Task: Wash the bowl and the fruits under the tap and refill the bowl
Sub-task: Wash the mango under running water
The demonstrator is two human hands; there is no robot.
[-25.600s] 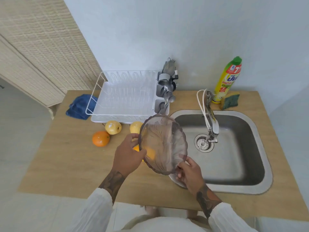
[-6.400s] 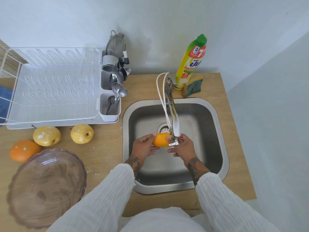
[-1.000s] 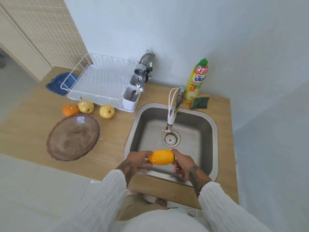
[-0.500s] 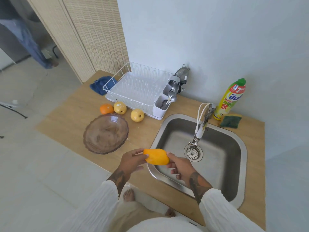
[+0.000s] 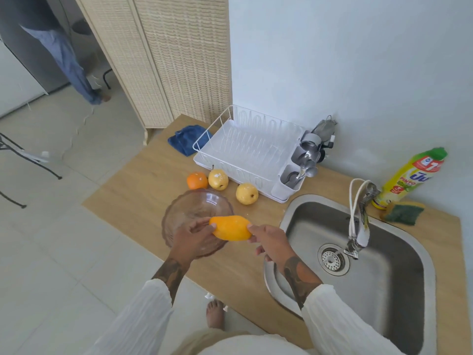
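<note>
A yellow-orange mango (image 5: 230,228) hangs over the right rim of the brownish glass bowl (image 5: 190,210), which stands on the wooden counter (image 5: 143,198). My left hand (image 5: 190,238) grips the mango's left end; my right hand (image 5: 270,240) pinches its right tip with the fingertips. Behind the bowl lie an orange (image 5: 196,180) and two yellow apples (image 5: 218,179) (image 5: 247,193). The tap (image 5: 359,226) reaches over the steel sink (image 5: 384,272) at the right, with a thin stream at its spout.
A white dish rack (image 5: 243,149) with a cutlery holder (image 5: 294,178) stands at the back, a blue cloth (image 5: 186,139) to its left. A detergent bottle (image 5: 407,178) and sponge (image 5: 404,212) sit behind the sink. Another person's leg (image 5: 64,60) is far left.
Both hands have carried the mango left, from the sink's front edge to above the bowl. My view has swung left and up.
</note>
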